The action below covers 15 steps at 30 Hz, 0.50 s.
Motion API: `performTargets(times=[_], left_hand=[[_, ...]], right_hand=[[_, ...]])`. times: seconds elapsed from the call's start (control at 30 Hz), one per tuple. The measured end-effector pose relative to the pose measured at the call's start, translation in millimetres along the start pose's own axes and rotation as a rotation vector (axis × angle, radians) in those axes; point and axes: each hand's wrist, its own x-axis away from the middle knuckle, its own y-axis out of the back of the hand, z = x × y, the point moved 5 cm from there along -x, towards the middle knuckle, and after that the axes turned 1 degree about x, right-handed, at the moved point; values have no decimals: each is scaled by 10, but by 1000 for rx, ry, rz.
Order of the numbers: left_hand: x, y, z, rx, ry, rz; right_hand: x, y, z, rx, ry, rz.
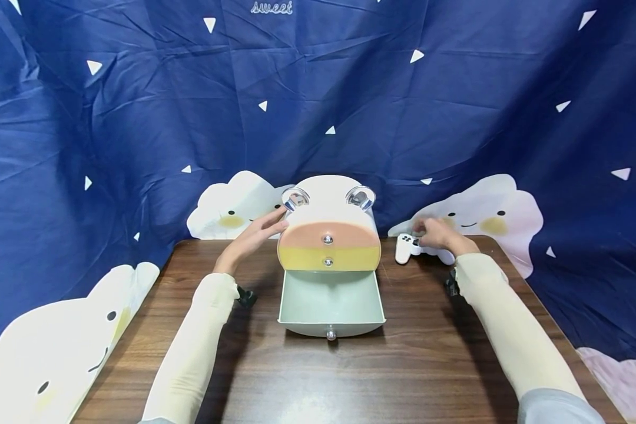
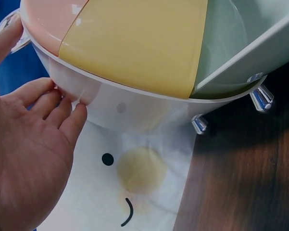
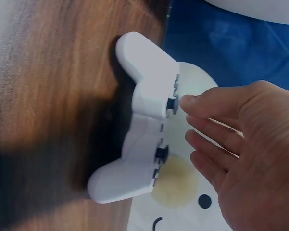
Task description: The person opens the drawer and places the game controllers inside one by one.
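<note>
A small white cabinet (image 1: pixel 331 200) with frog-like eyes stands on the table. Its pink drawer (image 1: pixel 302 234) and yellow drawer (image 1: pixel 302 259) are in, while the green bottom drawer (image 1: pixel 331 294) is pulled out and bare inside. My left hand (image 1: pixel 257 238) touches the cabinet's left side with its fingertips; in the left wrist view the thumb lies by the upper front edge. To the right, a white game controller (image 3: pixel 151 91) with dark thumbsticks lies on the table. Over it hovers my right hand (image 3: pixel 245 139), fingers loosely bent, with a small gap between thumb and controller.
The brown wooden table (image 1: pixel 403 377) ends at a blue cloth (image 1: pixel 318 76) with white triangles and clouds hanging behind. Short metal legs (image 2: pixel 199 124) hold the cabinet up. A wrist camera (image 1: pixel 246 296) sits below my left hand.
</note>
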Motion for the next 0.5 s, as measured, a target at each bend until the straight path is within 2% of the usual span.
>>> performTargets(times=[0.13, 0.37, 0.5], left_hand=[[8, 1, -22, -3, 1, -8], [23, 1, -24, -10, 11, -21], [26, -5, -26, -5, 12, -19]], right_hand=[[-1, -96, -59, -9, -15, 10], [26, -279, -98, 8, -64, 97], [49, -338, -78, 55, -58, 107]])
